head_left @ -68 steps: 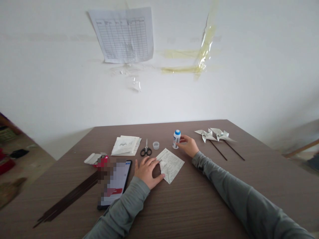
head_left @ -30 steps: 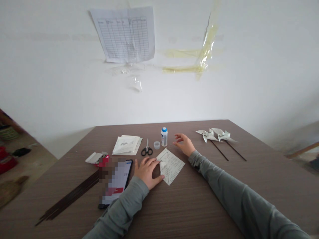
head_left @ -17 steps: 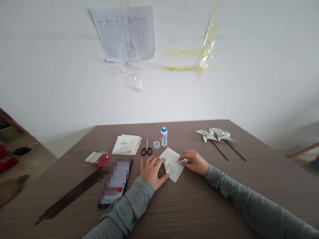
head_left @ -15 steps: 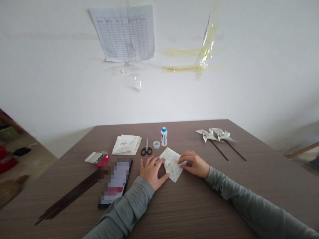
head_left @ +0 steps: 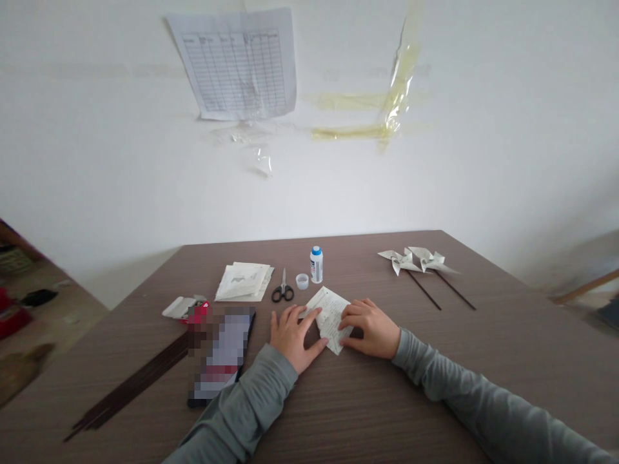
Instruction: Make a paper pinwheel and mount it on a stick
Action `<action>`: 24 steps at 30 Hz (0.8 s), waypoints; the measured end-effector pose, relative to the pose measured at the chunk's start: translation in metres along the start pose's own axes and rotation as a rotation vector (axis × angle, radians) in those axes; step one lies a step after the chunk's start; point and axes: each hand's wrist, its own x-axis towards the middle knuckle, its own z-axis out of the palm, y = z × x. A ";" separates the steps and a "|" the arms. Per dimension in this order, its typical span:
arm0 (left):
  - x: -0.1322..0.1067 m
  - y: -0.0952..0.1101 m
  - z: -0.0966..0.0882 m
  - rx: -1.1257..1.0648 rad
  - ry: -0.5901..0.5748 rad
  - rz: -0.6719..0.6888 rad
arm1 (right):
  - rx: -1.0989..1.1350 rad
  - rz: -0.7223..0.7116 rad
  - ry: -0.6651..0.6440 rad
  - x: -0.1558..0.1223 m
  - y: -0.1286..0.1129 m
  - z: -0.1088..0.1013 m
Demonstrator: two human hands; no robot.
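Your left hand (head_left: pixel 293 330) and right hand (head_left: pixel 370 327) lie flat, fingers (head_left: pixel 349 310) spread, gripping nothing, pressing the printed paper square (head_left: pixel 329 309) onto the desk (head_left: pixel 367 399) just in front of the glue bottle (head_left: pixel 316 264). It looks light, limp and easily creased or torn, so handle it by corners and folded edges.

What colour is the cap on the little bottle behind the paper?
Blue, on a white bottle; the head view shows it.

Left hand (head_left: pixel 294 334) flat, fingers spread; right hand (head_left: pixel 370 326) palm-down, fingers curled; forearms converging.
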 end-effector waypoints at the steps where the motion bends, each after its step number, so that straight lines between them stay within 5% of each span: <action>1: 0.000 0.001 -0.001 -0.004 -0.002 0.004 | -0.008 0.001 0.005 0.000 0.000 0.000; 24: 0.001 0.005 -0.005 -0.025 -0.015 0.014 | -0.044 -0.041 0.008 -0.001 0.004 0.005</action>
